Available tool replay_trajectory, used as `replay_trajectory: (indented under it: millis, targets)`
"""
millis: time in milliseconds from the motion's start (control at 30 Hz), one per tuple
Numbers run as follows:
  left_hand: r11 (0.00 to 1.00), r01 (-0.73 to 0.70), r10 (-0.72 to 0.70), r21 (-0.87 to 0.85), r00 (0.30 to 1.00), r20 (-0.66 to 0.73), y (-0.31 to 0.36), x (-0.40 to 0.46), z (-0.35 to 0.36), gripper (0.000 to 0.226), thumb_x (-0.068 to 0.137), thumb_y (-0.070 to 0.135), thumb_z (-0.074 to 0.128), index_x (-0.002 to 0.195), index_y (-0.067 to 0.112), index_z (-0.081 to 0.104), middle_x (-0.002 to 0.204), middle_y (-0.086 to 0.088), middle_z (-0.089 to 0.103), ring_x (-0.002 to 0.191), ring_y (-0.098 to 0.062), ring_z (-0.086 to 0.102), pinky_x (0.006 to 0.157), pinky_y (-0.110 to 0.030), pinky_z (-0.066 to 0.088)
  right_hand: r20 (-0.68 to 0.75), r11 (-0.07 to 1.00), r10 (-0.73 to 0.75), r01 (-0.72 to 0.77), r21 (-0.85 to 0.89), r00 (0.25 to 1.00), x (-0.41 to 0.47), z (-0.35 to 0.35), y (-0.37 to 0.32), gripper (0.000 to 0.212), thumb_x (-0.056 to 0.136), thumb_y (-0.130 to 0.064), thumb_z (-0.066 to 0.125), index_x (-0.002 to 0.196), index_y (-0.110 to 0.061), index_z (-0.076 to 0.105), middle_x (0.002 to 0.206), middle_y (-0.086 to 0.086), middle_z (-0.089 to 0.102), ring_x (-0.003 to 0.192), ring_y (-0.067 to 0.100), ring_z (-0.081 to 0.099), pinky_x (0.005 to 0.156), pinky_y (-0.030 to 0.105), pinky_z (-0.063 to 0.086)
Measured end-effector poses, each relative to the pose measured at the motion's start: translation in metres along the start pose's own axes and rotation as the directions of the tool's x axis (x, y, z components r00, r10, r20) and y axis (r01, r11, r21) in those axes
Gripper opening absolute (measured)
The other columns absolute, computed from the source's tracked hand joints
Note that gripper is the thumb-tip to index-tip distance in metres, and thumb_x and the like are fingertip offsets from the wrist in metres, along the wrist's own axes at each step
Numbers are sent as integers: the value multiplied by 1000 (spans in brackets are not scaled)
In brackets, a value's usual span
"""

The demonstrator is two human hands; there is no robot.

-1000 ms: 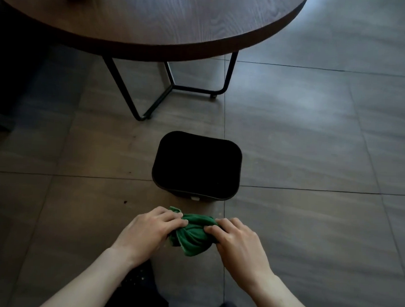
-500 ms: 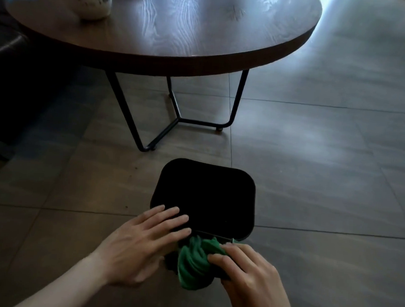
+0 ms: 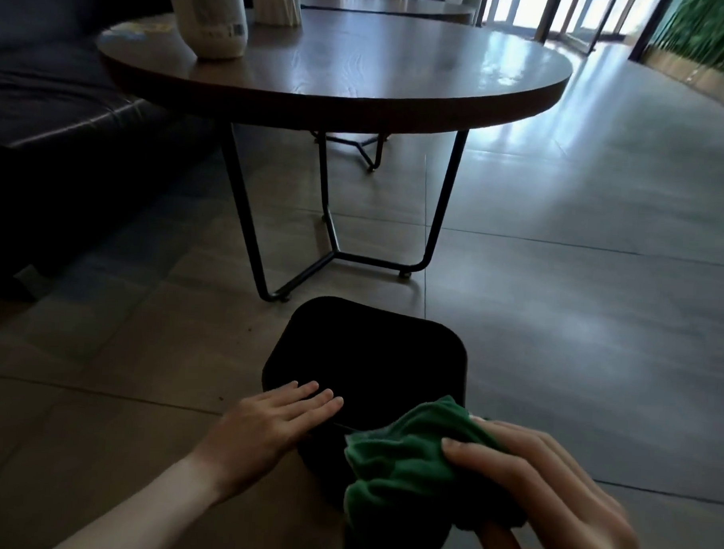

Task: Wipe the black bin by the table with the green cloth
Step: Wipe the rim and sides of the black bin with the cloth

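While the left hand (image 3: 275, 424) rests flat with straight fingers on the black bin (image 3: 369, 357) at lower centre, the right hand (image 3: 550, 486), gripping the bunched green cloth (image 3: 406, 463), should probably wipe with firm, overlapping strokes.

1. A lounge or café-like seating area.
2. A round wooden counter (image 3: 360, 75) on thin black metal legs stands beside a dark sofa (image 3: 48, 107).
3. A second round counter (image 3: 388, 3) sits behind it.
4. Large grey floor tiles (image 3: 581, 242) run toward bright glass doors (image 3: 571, 13).
5. A green plant wall (image 3: 711, 36) lines the far right.
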State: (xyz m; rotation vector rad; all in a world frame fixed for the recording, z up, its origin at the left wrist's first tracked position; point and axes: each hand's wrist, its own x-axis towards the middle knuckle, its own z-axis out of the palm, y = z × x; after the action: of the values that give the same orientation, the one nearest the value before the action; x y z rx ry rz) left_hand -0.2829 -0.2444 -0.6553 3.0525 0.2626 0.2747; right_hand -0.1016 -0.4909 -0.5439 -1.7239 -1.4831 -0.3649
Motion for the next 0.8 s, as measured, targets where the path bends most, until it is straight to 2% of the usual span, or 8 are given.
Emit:
replay_trajectory:
  millis: [67,167,300,433,533,600,700,800]
  targets:
    - [997,60,-61,-44,998,-32,12,10,2,67,77,-3,81,136,24,63,134,8,66,122,-11,63,95,-28,56,-36,1000,-3,3,-7,999,-1,-3,5,26,100,-33,61,97,-21,83,104,-4,77,98,13,74,81,22,56]
    - [992,108,-112,-73,992,-55,23,21,2,66,66,-11,82,122,22,73,120,5,74,107,-13,72,80,-30,62,-78,1000,-2,0,-24,997,-5,-13,11,23,98,-26,61,97,-21,83,104,-3,76,97,14,74,80,20,55]
    - [991,106,-115,-87,988,-107,20,32,-7,40,86,12,71,122,28,69,113,9,76,101,-13,73,72,-32,61,-139,1000,10,-14,-26,990,-4,-30,18,21,91,-20,63,96,-22,83,104,-3,76,96,11,72,84,15,50]
    - [955,242,-269,-171,951,-154,1,51,-14,24,91,27,58,110,35,71,100,10,77,91,-20,73,74,-36,58,-212,996,69,-81,-49,975,3,-41,25,26,88,-14,59,98,-24,80,108,-5,75,95,5,68,85,9,46]
    - [897,369,-412,-243,897,-158,-14,55,-8,19,93,25,66,107,35,74,102,12,77,95,-18,73,80,-33,56,-240,992,92,-111,-66,966,7,-41,31,27,87,-9,63,103,-23,79,111,-5,74,100,4,68,84,10,46]
    - [886,387,-436,-257,883,-175,-18,55,-2,20,92,23,68,108,35,74,106,14,77,98,-16,73,82,-32,55,-253,990,107,-126,-61,961,9,-35,34,26,87,-9,65,106,-22,78,114,-5,73,105,4,68,86,11,47]
    - [907,313,-371,-281,910,-185,-21,48,2,27,94,24,66,119,35,68,117,14,72,109,-15,68,92,-36,53,-235,992,115,-123,-20,965,13,-12,38,31,84,-4,64,109,-18,77,114,-4,71,106,7,68,90,11,45]
    - [969,201,-204,-143,979,-10,-34,34,2,68,91,39,67,151,38,37,152,15,46,145,-12,37,119,-37,28,-167,994,105,-98,45,980,17,28,43,36,80,-1,67,112,-15,76,111,-2,69,98,15,68,88,20,50]
